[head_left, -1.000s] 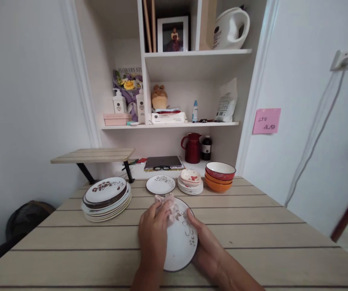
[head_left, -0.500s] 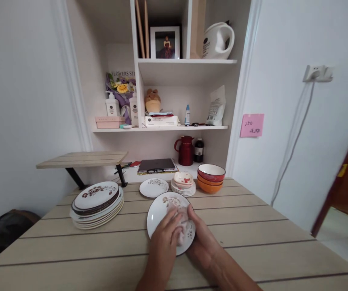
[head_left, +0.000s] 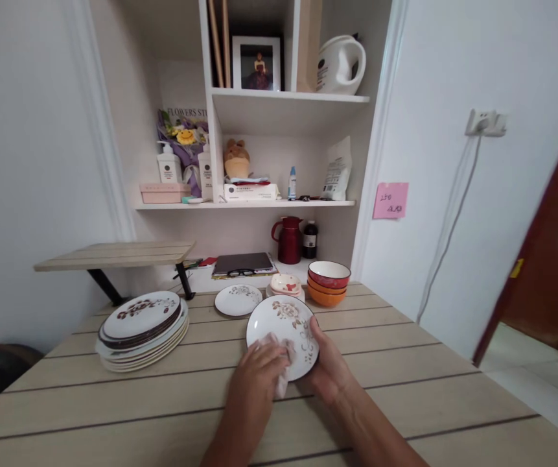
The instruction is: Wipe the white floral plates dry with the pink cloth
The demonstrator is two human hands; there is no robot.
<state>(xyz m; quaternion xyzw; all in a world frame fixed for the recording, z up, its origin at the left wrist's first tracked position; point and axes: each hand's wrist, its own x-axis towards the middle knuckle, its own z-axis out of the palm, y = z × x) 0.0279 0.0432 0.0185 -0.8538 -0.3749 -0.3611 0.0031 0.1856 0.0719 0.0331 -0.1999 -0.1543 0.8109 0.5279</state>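
A white plate (head_left: 273,319) with a dark rim and brown flower print is tilted up above the table. My right hand (head_left: 330,366) grips its right edge, thumb on the face and the other fingers hidden behind. My left hand (head_left: 258,376) presses a crumpled pale cloth (head_left: 282,383) against the plate's lower left part. Behind the plate lies a smaller flowered plate (head_left: 238,299). Small patterned bowls (head_left: 286,283), partly hidden by the held plate, rest on small dishes. To the left stands a stack of plates (head_left: 145,318) with dark-rimmed ones on top.
Stacked red and orange bowls (head_left: 328,283) stand at the table's back right. A raised wooden shelf (head_left: 116,256) on black legs is at the back left. Behind are a laptop (head_left: 242,263), glasses, a red jug (head_left: 289,240) and a dark bottle (head_left: 310,240) under white shelving.
The held plate has been lifted and tipped more toward me. My left hand and the cloth have slid from the plate's middle to its lower left edge. The view has shifted slightly right.
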